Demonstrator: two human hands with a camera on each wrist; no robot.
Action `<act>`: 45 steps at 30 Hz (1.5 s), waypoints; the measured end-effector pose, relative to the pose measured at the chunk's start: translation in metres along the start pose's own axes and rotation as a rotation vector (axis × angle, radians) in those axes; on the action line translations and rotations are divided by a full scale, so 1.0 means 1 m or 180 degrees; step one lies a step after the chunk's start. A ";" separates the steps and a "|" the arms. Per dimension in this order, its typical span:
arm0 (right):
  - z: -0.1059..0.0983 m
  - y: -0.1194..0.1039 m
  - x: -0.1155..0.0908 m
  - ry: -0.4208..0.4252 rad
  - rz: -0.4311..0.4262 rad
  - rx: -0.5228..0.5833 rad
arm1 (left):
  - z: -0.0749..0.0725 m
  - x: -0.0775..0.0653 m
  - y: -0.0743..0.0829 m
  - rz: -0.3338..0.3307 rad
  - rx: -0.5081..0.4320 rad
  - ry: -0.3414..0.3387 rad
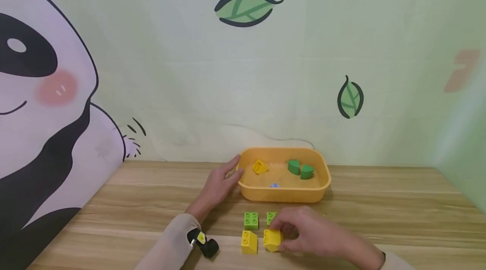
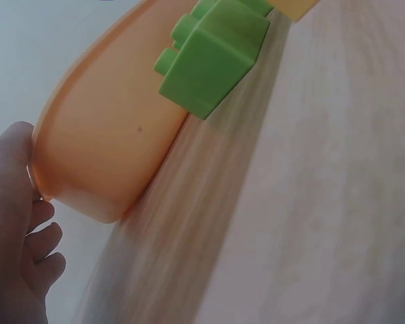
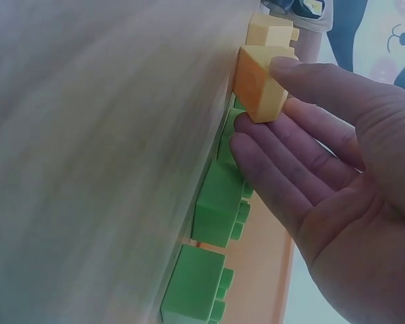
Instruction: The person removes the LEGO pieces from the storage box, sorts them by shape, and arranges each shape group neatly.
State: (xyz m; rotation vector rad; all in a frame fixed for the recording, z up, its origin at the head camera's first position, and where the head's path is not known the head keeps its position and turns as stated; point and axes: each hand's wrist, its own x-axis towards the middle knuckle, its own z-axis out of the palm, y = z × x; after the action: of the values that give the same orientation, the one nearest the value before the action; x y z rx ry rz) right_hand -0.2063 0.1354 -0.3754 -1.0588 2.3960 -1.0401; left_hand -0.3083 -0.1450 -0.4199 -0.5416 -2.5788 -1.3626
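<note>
At the left end of an orange plastic tub [image 1: 284, 195], my left hand [image 1: 218, 187] holds the rim, its thumb at the edge. The left wrist view has that hand [image 2: 13, 223] with its lower fingers curled beside the tub wall. My right hand [image 1: 313, 232] pinches a yellow sloped toy brick [image 1: 272, 240] between thumb and fingers, low over the table. Another yellow sloped brick [image 1: 249, 242] stands to its left. Behind them runs a row of light green studded bricks [image 1: 251, 221], partly hidden by the right hand; the right wrist view shows further green bricks [image 3: 219, 202].
Inside the tub lie a yellow sloped piece [image 1: 260, 167], two dark green pieces [image 1: 306, 172] and a small blue piece [image 1: 275, 185]. The wooden table [image 1: 379, 202] meets a cloth backdrop [image 1: 190, 93] with a printed panda and leaves. A black wrist device [image 1: 205, 244] sits on the left sleeve.
</note>
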 end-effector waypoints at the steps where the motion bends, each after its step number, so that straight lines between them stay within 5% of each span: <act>1: 0.000 0.000 0.000 -0.0008 0.0000 -0.0017 | 0.000 0.000 0.000 0.0000 0.0005 0.0000; 23: 0.004 -0.002 -0.001 -0.0072 0.0027 -0.0520 | -0.001 0.001 -0.002 0.0027 0.0007 -0.0003; 35: 0.003 -0.001 -0.002 -0.0068 0.0095 -0.0417 | 0.000 0.001 -0.002 0.0033 0.0031 -0.0006; 45: -0.021 -0.012 -0.004 0.0186 -0.0203 -0.0405 | 0.000 0.000 -0.002 0.0025 -0.0017 -0.0012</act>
State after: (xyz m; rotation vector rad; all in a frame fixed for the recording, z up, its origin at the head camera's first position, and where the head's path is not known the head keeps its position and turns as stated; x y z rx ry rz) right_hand -0.2088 0.1438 -0.3526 -1.1698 2.5194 -0.9627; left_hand -0.3096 -0.1462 -0.4210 -0.5553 -2.5740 -1.3679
